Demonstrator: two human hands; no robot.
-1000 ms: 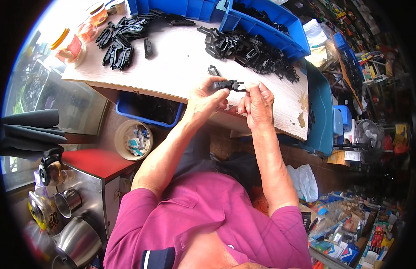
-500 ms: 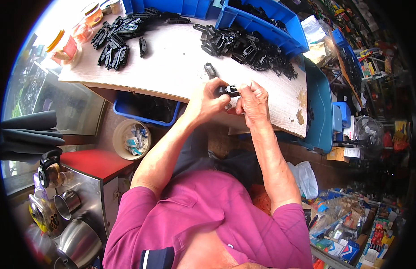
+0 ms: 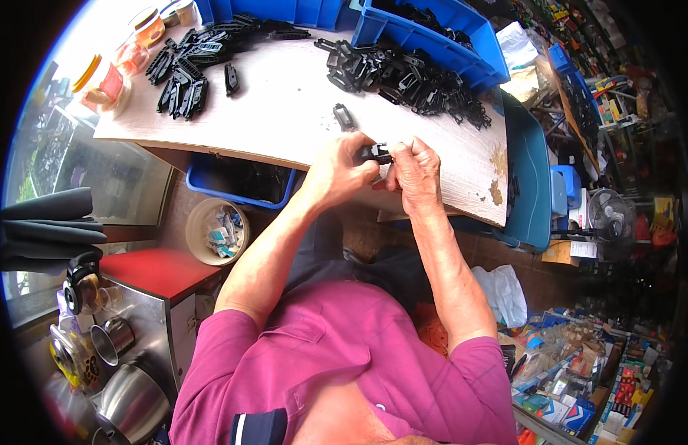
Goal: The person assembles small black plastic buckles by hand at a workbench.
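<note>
Over the near edge of the pale table, my left hand (image 3: 347, 169) is closed round a small black plastic part (image 3: 377, 153). The fingers of my right hand (image 3: 416, 169) pinch the other end of that part; its exact shape is mostly hidden by them. Just beyond my hands one more black plastic piece (image 3: 344, 116) lies alone on the wood. A heap of loose black pieces (image 3: 410, 78) spreads at the back right. More black pieces, long and narrow (image 3: 184, 85), lie in a pile at the back left, with a single one (image 3: 231, 79) apart from it.
A blue bin (image 3: 433, 41) with black parts stands behind the right heap. Jars (image 3: 103, 85) line the table's left end. Below the table are another blue bin (image 3: 240, 182) and a round waste bucket (image 3: 218, 230). A teal bin (image 3: 525, 170) sits at the table's right.
Both hands stay together on the black part, with only slight shifts of the fingers. The view has moved a little; the pieces on the table lie as before.
</note>
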